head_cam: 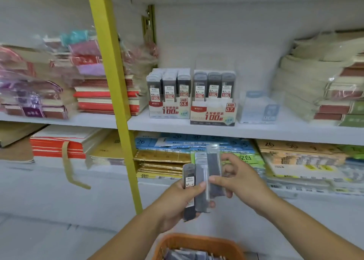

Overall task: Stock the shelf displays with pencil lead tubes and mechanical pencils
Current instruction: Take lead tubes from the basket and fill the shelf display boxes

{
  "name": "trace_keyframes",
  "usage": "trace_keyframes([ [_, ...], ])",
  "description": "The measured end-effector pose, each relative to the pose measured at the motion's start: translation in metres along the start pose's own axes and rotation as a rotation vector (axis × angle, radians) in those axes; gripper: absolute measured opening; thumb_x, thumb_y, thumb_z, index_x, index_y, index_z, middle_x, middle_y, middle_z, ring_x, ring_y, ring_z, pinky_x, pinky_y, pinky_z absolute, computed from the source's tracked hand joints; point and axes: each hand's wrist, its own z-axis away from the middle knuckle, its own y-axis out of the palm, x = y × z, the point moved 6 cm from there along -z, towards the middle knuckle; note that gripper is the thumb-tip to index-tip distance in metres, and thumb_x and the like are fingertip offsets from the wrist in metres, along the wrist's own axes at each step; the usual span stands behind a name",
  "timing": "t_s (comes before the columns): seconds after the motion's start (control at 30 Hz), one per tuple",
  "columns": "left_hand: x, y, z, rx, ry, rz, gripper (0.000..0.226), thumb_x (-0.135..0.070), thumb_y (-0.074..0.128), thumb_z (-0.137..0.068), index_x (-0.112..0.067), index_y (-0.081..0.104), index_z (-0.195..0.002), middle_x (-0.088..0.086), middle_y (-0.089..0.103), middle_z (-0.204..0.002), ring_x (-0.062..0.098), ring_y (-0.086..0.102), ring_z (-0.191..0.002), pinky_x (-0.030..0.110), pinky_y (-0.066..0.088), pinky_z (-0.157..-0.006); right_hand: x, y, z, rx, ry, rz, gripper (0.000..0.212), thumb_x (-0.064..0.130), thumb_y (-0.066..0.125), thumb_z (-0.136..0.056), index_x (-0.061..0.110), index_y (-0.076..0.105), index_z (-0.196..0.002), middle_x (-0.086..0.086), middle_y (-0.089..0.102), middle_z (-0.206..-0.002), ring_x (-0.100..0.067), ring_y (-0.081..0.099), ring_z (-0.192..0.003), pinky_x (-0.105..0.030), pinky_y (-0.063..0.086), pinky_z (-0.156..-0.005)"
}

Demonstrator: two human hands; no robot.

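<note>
My left hand (177,200) grips a small fan of dark pencil lead tubes (199,189), one labelled 0.7. My right hand (240,179) pinches another dark lead tube (214,167) that stands highest in the bunch. Both hands are held in front of the lower shelf. On the upper shelf stand two display boxes of lead tubes: the HB 0.5 box (169,108) on the left and the HB 0.7 box (213,114) beside it. An orange basket (189,242) with more tubes sits below my hands.
A clear, pale blue display box (258,110) stands right of the 0.7 box. Stacks of notebooks (106,98) and wrapped paper packs (323,88) flank the displays. A yellow upright post (116,94) crosses the shelves. Label packs and gold envelopes (163,157) fill the lower shelf.
</note>
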Motion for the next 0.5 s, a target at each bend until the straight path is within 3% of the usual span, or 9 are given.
trace_keyframes([
  [0.13,-0.039,-0.004,0.001,-0.081,0.091,-0.017,0.024,-0.027,0.063,-0.099,-0.027,0.058,-0.122,0.007,0.078,-0.107,0.029,0.075,-0.099,0.032,0.046,-0.061,0.025,-0.014,-0.013,0.063,-0.014,0.067,0.03,0.025,0.069,-0.087,0.034,0.05,-0.109,0.005,0.072,-0.097,-0.006,0.068,-0.071,-0.02,0.05,-0.062],
  [0.27,-0.049,0.005,-0.003,-0.106,0.13,-0.004,0.023,-0.031,0.066,-0.096,-0.032,0.059,-0.118,0.001,0.079,-0.098,0.025,0.077,-0.094,0.031,0.052,-0.059,0.025,-0.017,-0.021,0.07,-0.025,0.068,0.009,0.036,0.059,-0.091,0.042,0.057,-0.097,0.018,0.069,-0.092,0.002,0.065,-0.077,-0.029,0.047,-0.081],
  [0.37,-0.051,0.011,-0.007,-0.118,0.158,-0.008,0.019,-0.031,0.064,-0.097,-0.036,0.06,-0.116,-0.005,0.079,-0.093,0.022,0.077,-0.092,0.03,0.052,-0.063,0.028,-0.015,-0.024,0.121,-0.054,0.081,0.031,0.03,0.059,-0.094,0.05,0.054,-0.117,0.022,0.069,-0.107,0.003,0.065,-0.097,-0.028,0.049,-0.091],
  [0.5,-0.057,0.003,-0.005,-0.18,0.182,0.019,0.021,-0.033,0.065,-0.096,-0.034,0.062,-0.117,0.0,0.079,-0.099,0.022,0.077,-0.094,0.027,0.049,-0.06,0.04,-0.028,-0.027,-0.048,-0.127,-0.093,0.05,0.004,0.074,-0.082,0.038,0.055,-0.113,0.005,0.072,-0.099,-0.013,0.072,-0.088,-0.03,0.06,-0.071],
])
